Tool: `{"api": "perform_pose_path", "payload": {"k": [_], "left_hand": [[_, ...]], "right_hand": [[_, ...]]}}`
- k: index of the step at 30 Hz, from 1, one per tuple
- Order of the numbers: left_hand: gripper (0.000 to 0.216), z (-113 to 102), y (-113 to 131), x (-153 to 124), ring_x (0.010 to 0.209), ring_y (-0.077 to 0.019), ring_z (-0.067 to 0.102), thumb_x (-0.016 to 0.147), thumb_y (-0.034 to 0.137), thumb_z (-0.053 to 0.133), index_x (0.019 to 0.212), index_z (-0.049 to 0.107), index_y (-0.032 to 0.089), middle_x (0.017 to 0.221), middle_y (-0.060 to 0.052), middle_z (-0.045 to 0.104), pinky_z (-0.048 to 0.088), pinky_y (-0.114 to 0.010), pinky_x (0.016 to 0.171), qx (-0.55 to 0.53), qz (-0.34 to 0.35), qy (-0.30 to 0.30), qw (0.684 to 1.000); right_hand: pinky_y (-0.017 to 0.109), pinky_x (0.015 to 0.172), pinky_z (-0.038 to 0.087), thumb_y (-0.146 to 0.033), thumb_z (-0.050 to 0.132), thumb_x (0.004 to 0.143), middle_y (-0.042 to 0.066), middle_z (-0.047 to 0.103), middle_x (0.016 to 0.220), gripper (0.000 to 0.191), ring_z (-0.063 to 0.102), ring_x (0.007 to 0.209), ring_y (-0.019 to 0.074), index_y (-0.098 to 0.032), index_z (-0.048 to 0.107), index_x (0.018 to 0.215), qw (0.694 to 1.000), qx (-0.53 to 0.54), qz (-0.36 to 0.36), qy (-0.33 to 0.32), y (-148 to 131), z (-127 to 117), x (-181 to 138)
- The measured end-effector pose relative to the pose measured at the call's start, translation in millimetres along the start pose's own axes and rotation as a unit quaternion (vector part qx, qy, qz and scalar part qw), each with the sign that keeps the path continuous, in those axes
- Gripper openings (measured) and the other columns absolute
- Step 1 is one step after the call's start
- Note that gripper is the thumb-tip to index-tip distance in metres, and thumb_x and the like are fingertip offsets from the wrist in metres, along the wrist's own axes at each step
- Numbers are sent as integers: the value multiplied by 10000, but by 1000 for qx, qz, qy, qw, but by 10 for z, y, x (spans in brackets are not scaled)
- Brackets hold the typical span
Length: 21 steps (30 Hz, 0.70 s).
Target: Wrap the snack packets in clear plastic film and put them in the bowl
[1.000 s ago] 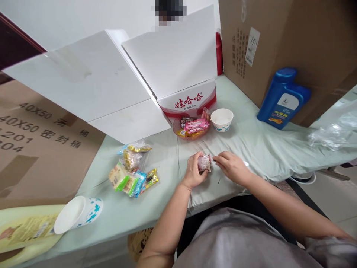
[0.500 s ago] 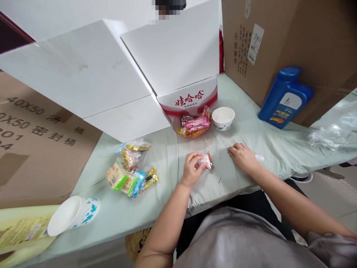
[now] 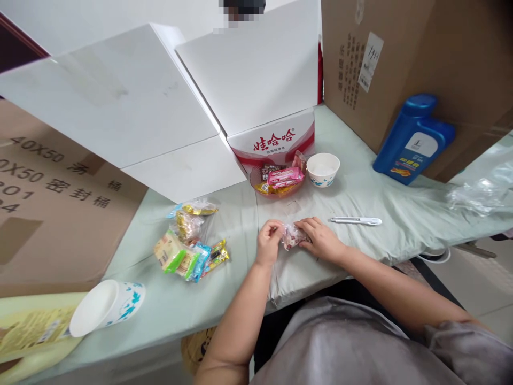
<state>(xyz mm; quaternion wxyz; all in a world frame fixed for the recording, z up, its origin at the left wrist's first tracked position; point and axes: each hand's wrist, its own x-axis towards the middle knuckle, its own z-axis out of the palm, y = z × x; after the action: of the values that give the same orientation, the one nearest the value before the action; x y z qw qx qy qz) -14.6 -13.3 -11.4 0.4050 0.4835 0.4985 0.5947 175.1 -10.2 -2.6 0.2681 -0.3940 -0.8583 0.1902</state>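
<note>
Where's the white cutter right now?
Head view: the cutter lies flat on the green cloth, just right of the right hand, nearer than the paper bowl and blue bottle.

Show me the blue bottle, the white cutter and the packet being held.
bottle (image 3: 405, 141): head view, its blue body.
cutter (image 3: 356, 220): head view, middle of its handle.
packet (image 3: 290, 236): head view, middle of its clear wrapper.

Table (image 3: 360, 198) draped in creased pale green cloth, running left to right. White wall (image 3: 100, 16) behind. Tall brown cardboard box (image 3: 420, 64) at back right; a second brown box (image 3: 48, 214) at left, printed with black characters. Dark door frame (image 3: 16, 43) top left. Light grey floor (image 3: 481, 283) lower right. Lighting soft, even; shadows faint.
</note>
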Motion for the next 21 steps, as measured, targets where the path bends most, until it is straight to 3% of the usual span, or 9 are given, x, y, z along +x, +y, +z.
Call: {"api": "perform_pose_path", "payload": {"k": [2, 5, 11, 14, 17, 21], "left_hand": [[347, -51, -56, 62, 715, -130, 576, 700, 482, 717, 727, 516, 201, 768, 2, 577, 477, -266, 686, -70, -39, 74, 994], [394, -122, -114, 138, 642, -107, 570, 699, 508, 691, 766, 445, 209, 738, 23, 557, 462, -234, 604, -93, -69, 107, 988], [480, -95, -79, 119, 534, -86, 540, 650, 462, 764, 1006, 550, 221, 771, 26, 599, 381, -192, 458, -78, -114, 55, 989], [448, -82, -64, 105, 505, -76, 505, 590, 425, 814, 911, 625, 177, 696, 27, 587, 373, -194, 461, -35, -105, 30, 993], [387, -125, -77, 132, 494, -79, 488, 619, 466, 782, 795, 608, 169, 622, 36, 552, 358, -195, 464, -27, -92, 60, 994], [394, -200, -113, 186, 498, -80, 460, 677, 529, 711, 813, 564, 190, 625, 49, 520, 331, -189, 462, -20, -73, 113, 991]], "right_hand": [[482, 956, 477, -207, 700, 792, 135, 588, 1193, 520, 545, 1103, 284, -180, 519, 1279, 1000, -3, 27, 9, 51, 5, -38], [469, 957, 473, -232, 712, 785, 134, 568, 1193, 534, 544, 1112, 287, -180, 514, 1279, 999, -10, 44, 19, 75, -20, -68], [461, 872, 473, -452, 703, 796, 132, 615, 1008, 408, 542, 976, 304, -168, 612, 1073, 995, -58, 63, 54, 8, 1, 24], [426, 848, 460, -342, 604, 866, 107, 630, 910, 154, 542, 924, 282, -192, 619, 897, 993, -65, 61, 81, 9, 2, 83], [366, 774, 460, -261, 497, 883, 72, 627, 826, 107, 564, 826, 234, -216, 560, 809, 982, -1, 88, 165, 91, -82, 117], [313, 630, 445, -373, 488, 857, 10, 573, 695, 157, 553, 651, 181, -225, 496, 806, 931, 138, 210, 263, 326, -210, 111]]}}
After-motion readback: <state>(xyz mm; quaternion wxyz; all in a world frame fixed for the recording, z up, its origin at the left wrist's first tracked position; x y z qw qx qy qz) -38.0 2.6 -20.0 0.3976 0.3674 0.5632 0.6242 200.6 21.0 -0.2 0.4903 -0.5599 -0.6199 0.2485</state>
